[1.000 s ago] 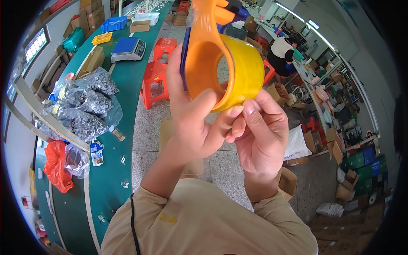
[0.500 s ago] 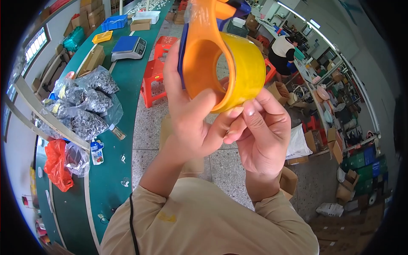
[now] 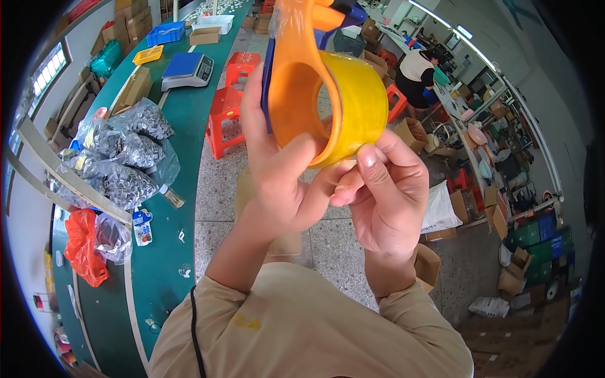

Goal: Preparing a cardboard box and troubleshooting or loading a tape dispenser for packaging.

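Observation:
Close in front of me is a tape dispenser [image 3: 295,44] with an orange frame and blue parts, carrying a wide roll of yellow tape [image 3: 362,101]. My left hand [image 3: 277,183] is closed round the dispenser, its fingers behind the frame and its thumb by the ring's lower rim. At the roll's lower edge, my right hand [image 3: 391,195] is pinched, with its thumb on the tape and its fingertips against those of my left hand. Whether a loose tape end lies between the fingertips is too small to make out. The dispenser's top runs out of view.
On the left, a green table [image 3: 167,239] bears clear bags of small metal parts [image 3: 126,183], a red plastic bag [image 3: 85,246] and a scale [image 3: 188,70]. Red stools [image 3: 224,113] stand beside it. At the right, a person [image 3: 416,79] stands by a cluttered bench; cartons [image 3: 428,268] lie on the floor.
The dispenser and both hands have shifted very slightly left in view. My grip looks the same, and the right thumb is still at the roll's lower edge.

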Available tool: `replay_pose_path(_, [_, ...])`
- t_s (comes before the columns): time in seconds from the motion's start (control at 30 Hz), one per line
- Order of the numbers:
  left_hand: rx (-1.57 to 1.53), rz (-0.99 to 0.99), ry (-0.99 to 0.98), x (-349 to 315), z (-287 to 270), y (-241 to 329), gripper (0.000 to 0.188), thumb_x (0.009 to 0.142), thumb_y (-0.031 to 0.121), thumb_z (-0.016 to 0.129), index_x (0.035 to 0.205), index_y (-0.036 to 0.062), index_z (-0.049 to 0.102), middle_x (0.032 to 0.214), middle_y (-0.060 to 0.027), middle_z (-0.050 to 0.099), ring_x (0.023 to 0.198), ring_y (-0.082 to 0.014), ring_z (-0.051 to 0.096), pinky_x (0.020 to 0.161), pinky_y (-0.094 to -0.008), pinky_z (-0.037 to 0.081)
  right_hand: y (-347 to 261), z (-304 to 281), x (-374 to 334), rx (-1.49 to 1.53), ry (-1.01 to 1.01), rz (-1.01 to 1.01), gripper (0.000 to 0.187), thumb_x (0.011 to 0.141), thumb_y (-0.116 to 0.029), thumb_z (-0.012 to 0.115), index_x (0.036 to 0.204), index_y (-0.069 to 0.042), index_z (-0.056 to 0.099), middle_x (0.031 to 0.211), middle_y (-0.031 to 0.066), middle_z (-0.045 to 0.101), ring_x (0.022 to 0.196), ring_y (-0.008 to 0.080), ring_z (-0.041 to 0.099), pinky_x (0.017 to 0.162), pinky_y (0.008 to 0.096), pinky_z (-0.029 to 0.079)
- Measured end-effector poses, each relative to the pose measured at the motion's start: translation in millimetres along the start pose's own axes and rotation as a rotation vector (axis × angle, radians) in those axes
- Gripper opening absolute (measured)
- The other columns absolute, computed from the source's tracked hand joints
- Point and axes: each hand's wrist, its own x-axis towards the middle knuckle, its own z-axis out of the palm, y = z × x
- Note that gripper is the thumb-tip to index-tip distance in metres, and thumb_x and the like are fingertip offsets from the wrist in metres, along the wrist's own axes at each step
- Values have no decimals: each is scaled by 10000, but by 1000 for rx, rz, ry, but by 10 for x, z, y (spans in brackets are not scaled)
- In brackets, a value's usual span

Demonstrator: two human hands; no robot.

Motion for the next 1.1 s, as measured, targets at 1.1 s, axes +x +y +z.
replay_pose_path(1.1, [95,-139,-60,-30,77,-82,212,805,159,673,826,-29,575,1162,-295,465,1198,-413,370,988,-445,318,-29,-420,586,-1021,-284,-962,210,733,44,703,939,81,677,961,223,669,991,320,640,941,434,467])
